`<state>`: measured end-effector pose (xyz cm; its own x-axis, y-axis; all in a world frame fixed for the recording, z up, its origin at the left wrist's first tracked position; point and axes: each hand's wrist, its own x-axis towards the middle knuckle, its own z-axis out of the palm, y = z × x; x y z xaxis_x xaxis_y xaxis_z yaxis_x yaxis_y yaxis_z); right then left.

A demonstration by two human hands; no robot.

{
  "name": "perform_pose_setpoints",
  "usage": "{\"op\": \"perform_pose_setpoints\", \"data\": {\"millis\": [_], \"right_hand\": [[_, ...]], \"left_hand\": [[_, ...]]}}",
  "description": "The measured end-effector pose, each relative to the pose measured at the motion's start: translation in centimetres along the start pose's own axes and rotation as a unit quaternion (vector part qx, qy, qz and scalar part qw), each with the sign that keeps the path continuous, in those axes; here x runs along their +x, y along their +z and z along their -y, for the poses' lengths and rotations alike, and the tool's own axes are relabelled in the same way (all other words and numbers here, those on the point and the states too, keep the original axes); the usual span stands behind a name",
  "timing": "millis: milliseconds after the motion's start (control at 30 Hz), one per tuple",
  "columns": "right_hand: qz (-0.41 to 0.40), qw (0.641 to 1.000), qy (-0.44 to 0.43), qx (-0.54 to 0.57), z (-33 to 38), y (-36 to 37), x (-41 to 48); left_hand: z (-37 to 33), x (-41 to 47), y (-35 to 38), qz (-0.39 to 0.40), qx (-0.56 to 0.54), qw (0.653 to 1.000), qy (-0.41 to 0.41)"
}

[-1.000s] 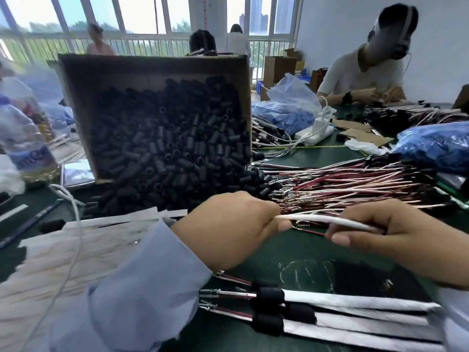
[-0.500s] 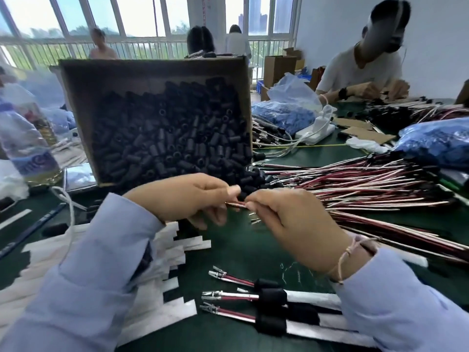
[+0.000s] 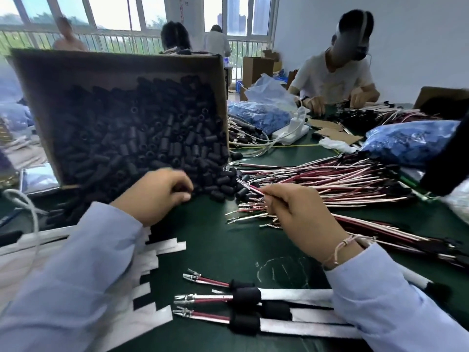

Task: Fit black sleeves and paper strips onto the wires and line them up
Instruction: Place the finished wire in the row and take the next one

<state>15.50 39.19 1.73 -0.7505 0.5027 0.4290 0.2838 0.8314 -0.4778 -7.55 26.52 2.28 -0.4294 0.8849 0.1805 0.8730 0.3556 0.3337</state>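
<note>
Head view: bench, mid-frame.
Left hand (image 3: 157,196): fingers curled at box (image 3: 121,69) mouth among loose sleeves (image 3: 223,189); whether one is pinched, cannot tell.
Right hand (image 3: 297,212): fingers clamped on 1 wire (image 3: 250,187), tip toward sleeves, likely for threading.
Done: 3 or 4 sleeved wires (image 3: 243,308) aligned, lower centre.
Strips (image 3: 162,246): lower left.
Surface: green mat (image 3: 228,250).
Room: windows, other workers.

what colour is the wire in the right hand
Red with a white stripe, metal tip; the wire held by the right hand shows in the head view.

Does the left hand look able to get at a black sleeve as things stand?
Probably yes: the left hand rests at the spilled edge of the black sleeves, with nothing between them.
</note>
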Motion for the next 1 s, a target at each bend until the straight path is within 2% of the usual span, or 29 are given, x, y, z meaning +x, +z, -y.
{"op": "perform_pose_setpoints", "data": {"millis": [33, 67, 100, 133, 200, 367, 500, 733, 1000], "right_hand": [[-0.021, 0.999, -0.017, 0.021, 0.4, -0.1, -0.2], [-0.04, 0.998, -0.031, 0.041, 0.8, -0.3, -0.3], [-0.058, 0.996, -0.044, 0.061, 1.1, -0.5, -0.5], [-0.075, 0.992, -0.056, 0.084, 1.3, -0.7, -0.7], [-0.11, 0.983, -0.079, 0.124, 1.7, -1.3, -1.0], [-0.139, 0.969, -0.109, 0.172, 2.2, -2.7, -1.6], [-0.126, 0.965, -0.122, 0.193, 2.1, -3.2, -1.5], [-0.113, 0.963, -0.141, 0.2, 2.3, -3.8, -1.6], [-0.107, 0.965, -0.159, 0.177, 2.9, -3.6, -1.9]], "left_hand": [[-0.7, -0.4, -0.9, -0.015, -0.131, 0.991, 0.012], [-1.5, -0.8, -1.8, 0.003, -0.274, 0.961, 0.026], [-2.3, -1.4, -2.5, 0.047, -0.397, 0.915, 0.045], [-3.0, -1.8, -2.8, 0.093, -0.473, 0.874, 0.066], [-4.3, -2.6, -3.0, 0.156, -0.533, 0.825, 0.105], [-5.9, -3.3, -2.8, 0.165, -0.613, 0.764, 0.115], [-6.4, -3.5, -2.8, 0.164, -0.634, 0.745, 0.124], [-6.9, -3.9, -3.0, 0.165, -0.62, 0.754, 0.139], [-6.9, -4.1, -3.1, 0.164, -0.644, 0.735, 0.133]]}}
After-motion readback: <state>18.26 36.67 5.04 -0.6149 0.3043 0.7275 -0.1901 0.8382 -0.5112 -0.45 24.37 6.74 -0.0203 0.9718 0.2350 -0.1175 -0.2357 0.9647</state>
